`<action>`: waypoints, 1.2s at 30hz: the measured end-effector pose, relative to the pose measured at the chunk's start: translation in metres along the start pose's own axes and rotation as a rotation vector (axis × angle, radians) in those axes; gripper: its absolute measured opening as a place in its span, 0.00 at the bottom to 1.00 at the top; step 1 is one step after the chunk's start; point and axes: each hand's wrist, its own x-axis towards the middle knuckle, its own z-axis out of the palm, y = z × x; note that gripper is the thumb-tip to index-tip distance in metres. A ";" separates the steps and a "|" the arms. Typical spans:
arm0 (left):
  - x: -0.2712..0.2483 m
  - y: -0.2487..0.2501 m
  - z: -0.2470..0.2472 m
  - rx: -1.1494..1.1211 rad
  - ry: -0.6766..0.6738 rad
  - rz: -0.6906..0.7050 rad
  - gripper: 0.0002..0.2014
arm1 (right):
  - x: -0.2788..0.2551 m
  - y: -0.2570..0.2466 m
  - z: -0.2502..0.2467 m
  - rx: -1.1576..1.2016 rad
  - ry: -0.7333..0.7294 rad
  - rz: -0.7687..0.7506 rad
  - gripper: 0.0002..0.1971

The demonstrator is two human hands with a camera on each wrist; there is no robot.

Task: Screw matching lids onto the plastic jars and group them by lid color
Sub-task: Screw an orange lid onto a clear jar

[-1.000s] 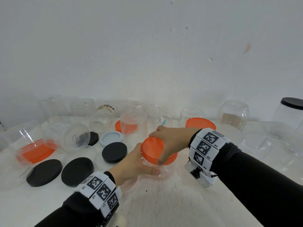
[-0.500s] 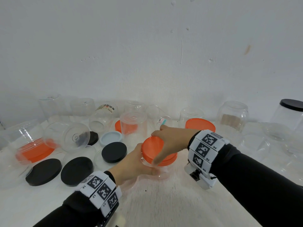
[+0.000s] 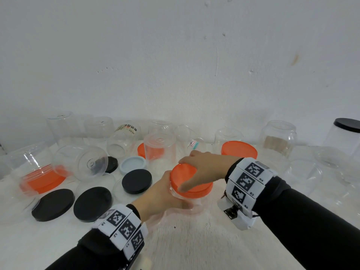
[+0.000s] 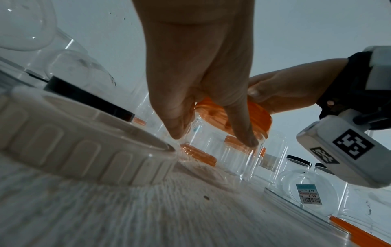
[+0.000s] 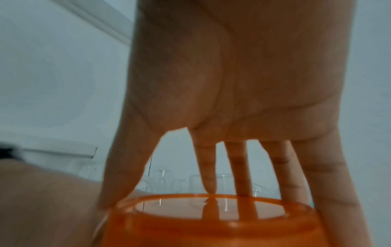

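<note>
A clear plastic jar (image 3: 187, 201) stands upright on the white tabletop (image 3: 194, 246), near its front middle, with an orange lid (image 3: 191, 182) sitting on its mouth; the right hand (image 3: 204, 170) arches over the lid from above, its fingers (image 5: 208, 175) spread and curled down onto the rim, thumb on the near edge; the left hand (image 3: 161, 197) wraps the jar's wall from the left, fingers (image 4: 243, 132) curled round the clear plastic below the lid; just left lie three black lids (image 3: 136, 181) and a pale blue lid (image 3: 132, 164); behind stand empty clear jars (image 3: 159, 151); another orange lid (image 3: 239, 150) lies beyond the right wrist.
</note>
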 end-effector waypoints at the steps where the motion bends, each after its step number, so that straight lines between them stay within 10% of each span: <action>1: 0.000 0.000 0.000 -0.001 0.000 0.000 0.51 | 0.000 -0.001 0.001 -0.020 0.018 0.023 0.46; 36: -0.006 0.007 0.003 0.006 0.004 0.000 0.50 | 0.001 -0.001 0.001 0.049 -0.062 -0.010 0.51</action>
